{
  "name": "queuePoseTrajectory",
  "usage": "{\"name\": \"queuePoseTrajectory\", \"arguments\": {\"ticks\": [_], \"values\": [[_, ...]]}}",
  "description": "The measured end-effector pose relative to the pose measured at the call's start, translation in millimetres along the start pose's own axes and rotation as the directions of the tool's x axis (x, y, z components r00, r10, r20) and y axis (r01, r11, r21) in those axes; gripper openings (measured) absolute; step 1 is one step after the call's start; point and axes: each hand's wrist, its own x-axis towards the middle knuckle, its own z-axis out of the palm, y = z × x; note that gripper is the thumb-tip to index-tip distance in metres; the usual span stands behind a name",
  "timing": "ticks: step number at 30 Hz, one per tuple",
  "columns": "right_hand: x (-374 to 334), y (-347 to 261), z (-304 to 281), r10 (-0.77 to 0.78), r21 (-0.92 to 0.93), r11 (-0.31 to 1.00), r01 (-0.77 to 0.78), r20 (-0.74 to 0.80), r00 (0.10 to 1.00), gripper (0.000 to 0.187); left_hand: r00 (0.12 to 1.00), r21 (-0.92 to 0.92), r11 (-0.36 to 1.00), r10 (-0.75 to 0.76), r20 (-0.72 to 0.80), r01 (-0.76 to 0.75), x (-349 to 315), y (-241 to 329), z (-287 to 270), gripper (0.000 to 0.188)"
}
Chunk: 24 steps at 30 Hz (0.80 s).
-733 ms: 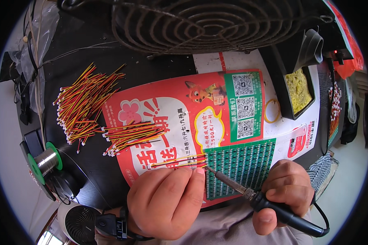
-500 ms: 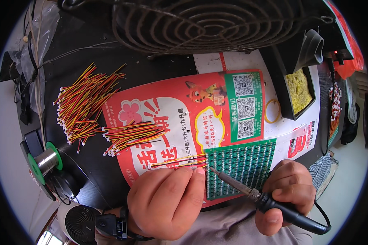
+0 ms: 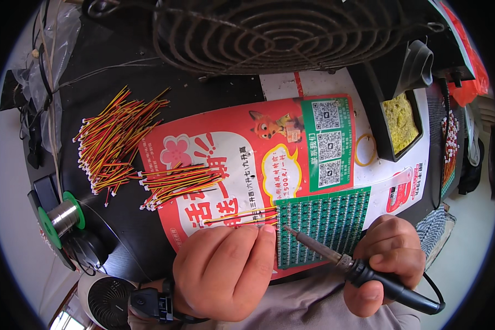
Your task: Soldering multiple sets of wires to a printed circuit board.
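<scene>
My left hand (image 3: 223, 269) is closed with thumb and fingertips pressed together at the left edge of a green circuit-board panel (image 3: 330, 225). Its fingertips pinch a red, yellow and black wire lead, mostly hidden beneath them. Just above them, a few more leads (image 3: 253, 213) run to the panel's left edge. In my right hand (image 3: 393, 247) is a soldering iron (image 3: 322, 248) with a black handle, its tip pointing up and left. That tip lies at the panel's left edge, close to my left fingertips; whether it touches cannot be made out.
The panel lies on a red printed sheet (image 3: 203, 118). Wire leads form a large pile (image 3: 115, 143) and a smaller bundle (image 3: 181, 184) at left, near a solder spool (image 3: 63, 217). A fan grille (image 3: 280, 41) spans the back. A yellow sponge (image 3: 400, 124) sits in a black holder at right.
Both hands and the soldering iron stay almost in place. A small red light on the black box at the far right was lit before and no longer shows.
</scene>
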Motion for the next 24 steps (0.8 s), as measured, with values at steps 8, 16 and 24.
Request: {"name": "queuePoseTrajectory", "arguments": {"ticks": [8, 16, 24], "values": [[3, 3, -3, -0.043, -0.002, 0.999, 0.043, 0.054, 0.998, 0.030, 0.996, -0.050, 0.998, -0.047, -0.082, 0.043, -3, 2, 4, 0.029], [0, 3, -16, -0.001, 0.022, 1.000, -0.002, 0.134, 0.991, 0.029, 0.997, -0.023, 0.998, -0.060, -0.043, 0.059, 6, 9, -2, 0.036], [7, 1, -8, -0.019, -0.025, 0.999, 0.023, 0.136, 0.991, 0.030, 0.996, -0.048, 0.995, -0.090, -0.012, 0.089, 7, 8, -2, 0.036]]}}
